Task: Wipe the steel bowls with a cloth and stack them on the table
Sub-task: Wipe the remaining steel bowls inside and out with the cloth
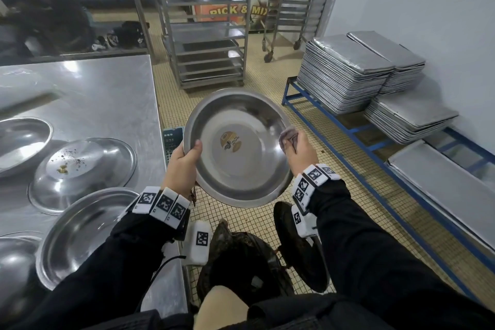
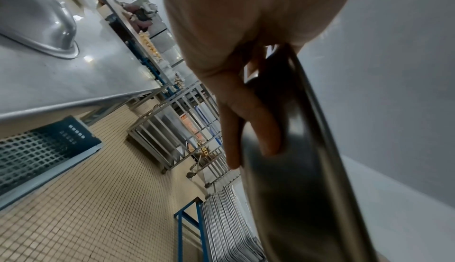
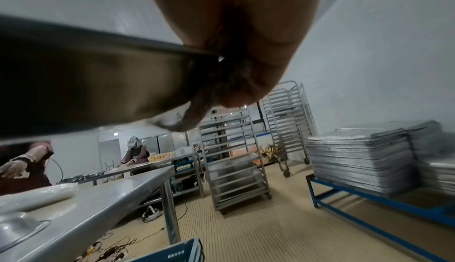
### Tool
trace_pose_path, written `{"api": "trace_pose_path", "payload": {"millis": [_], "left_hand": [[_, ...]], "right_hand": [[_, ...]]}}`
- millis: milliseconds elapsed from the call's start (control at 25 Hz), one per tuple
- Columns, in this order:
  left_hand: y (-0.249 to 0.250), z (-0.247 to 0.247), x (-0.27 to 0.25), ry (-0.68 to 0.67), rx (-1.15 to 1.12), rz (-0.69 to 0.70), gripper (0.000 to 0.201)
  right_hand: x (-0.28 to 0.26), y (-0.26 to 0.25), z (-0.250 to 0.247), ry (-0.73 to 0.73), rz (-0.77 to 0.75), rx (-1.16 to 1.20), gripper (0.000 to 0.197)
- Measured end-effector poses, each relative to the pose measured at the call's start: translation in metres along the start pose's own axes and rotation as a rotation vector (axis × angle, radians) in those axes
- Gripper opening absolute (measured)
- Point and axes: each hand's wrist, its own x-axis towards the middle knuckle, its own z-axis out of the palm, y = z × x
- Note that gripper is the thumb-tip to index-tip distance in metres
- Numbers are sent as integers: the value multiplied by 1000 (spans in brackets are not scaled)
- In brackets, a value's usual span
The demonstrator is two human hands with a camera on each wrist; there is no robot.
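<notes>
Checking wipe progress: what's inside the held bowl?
Inside the steel bowl: a round gold-and-dark sticker at the centre, and the cloth pressed on the right rim by the right hand. The wall under the cloth is hidden.

Two wheeled steel tray racks (image 1: 206, 21) stand on the tiled floor (image 1: 267, 83). Stacked baking trays (image 1: 345, 72) rest on a blue frame (image 1: 332, 126) by the wall. A blue crate (image 2: 37, 153) sits on the floor beside the table.

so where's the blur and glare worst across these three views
Head view: glare patches on the steel table, slight motion smear around the cloth at the held bowl. Left wrist view: bowl dark and smeared beside the left hand. Right wrist view: right hand out of focus, shadowed.
</notes>
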Motion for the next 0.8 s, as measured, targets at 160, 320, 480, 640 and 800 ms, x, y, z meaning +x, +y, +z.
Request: {"api": "trace_pose_path", "payload": {"millis": [160,320,480,640,800], "left_hand": [[0,8,4,55,-71,-24,21],[-9,31,4,183,-190,-116,22],[-21,32,0,62,-149,-147,32],[-9,9,5,-250,-202,-134,37],[2,-3,9,-226,-309,-171,31]], "right_hand": [[-8,-10,2,116,129,180,29],[-34,-17,21,250,310,477,19],[-41,-19,14,209,306,555,16],[-19,-15,-35,32,186,379,16],[-14,-19,-48,-154,83,231,16]]}}
